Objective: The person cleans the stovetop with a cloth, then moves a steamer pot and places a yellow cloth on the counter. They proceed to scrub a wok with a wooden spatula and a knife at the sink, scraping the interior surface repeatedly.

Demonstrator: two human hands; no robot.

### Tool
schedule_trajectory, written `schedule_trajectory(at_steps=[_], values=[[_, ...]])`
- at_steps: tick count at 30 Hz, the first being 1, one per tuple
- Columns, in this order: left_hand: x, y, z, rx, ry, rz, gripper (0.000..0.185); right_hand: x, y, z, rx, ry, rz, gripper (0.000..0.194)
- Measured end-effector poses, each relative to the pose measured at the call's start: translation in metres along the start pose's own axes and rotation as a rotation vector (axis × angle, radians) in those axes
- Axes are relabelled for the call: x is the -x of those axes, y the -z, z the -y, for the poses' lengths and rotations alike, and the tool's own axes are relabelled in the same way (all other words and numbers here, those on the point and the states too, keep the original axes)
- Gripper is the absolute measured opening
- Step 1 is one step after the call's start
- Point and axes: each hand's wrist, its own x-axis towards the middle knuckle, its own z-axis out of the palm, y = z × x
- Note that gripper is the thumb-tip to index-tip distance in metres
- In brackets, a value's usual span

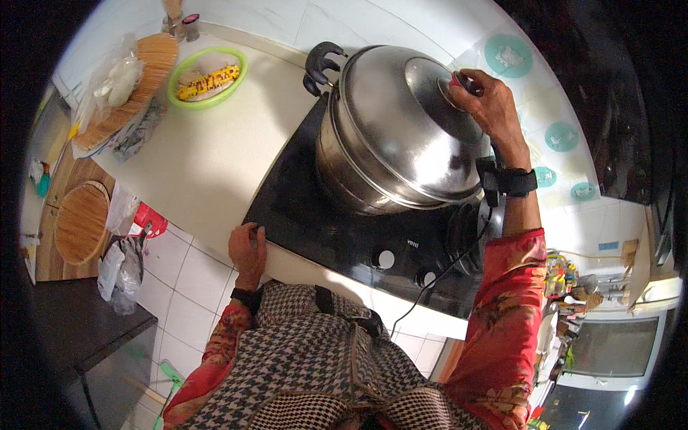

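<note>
My right hand (486, 105) grips the red-and-black knob (461, 85) of a domed steel lid (398, 118). The lid covers a large stainless steel steamer pot (349, 177) that stands on a black glass gas hob (301, 215). From the pot's left side juts a black side handle (321, 67). My left hand (248, 252) is at the counter's front edge, by the hob's near left corner. Its fingers are curled, and whether anything is inside them is hidden.
A green plastic basket (242, 80) holds a yellow-and-purple corn cob (208, 84). Beyond it lie a wooden board (156, 59) and plastic bags (115, 80). Two white knobs (385, 259) sit on the hob's front. A black cable (430, 290) hangs from my right wrist strap across the hob.
</note>
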Motion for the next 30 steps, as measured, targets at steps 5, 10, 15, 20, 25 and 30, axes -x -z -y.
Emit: schedule_trajectory(at_steps=[5, 10, 15, 20, 25, 30], values=[[0.001, -0.002, 0.005, -0.027, 0.027, 0.049, 0.02, 0.058, 0.036, 0.065, -0.461, -0.085, -0.115, 0.049], [0.005, -0.005, 0.01, 0.076, -0.041, 0.063, 0.019, 0.166, 0.032, 0.17, -1.508, 0.138, -0.101, 0.032], [0.005, -0.007, 0.027, 0.019, 0.086, 0.244, 0.017, 0.198, 0.003, 0.212, -1.809, -0.02, -0.331, 0.03], [0.008, -0.005, 0.044, 0.009, 0.027, 0.314, 0.02, 0.236, 0.028, 0.198, -1.759, 0.0, -0.658, 0.032], [0.002, -0.012, 0.056, 0.145, -0.106, 0.269, 0.021, 0.301, 0.058, 0.18, -1.667, 0.066, -0.872, 0.039], [0.008, -0.011, 0.047, 0.184, 0.097, 0.196, 0.024, 0.417, 0.097, 0.106, -1.467, 0.17, -0.844, 0.028]])
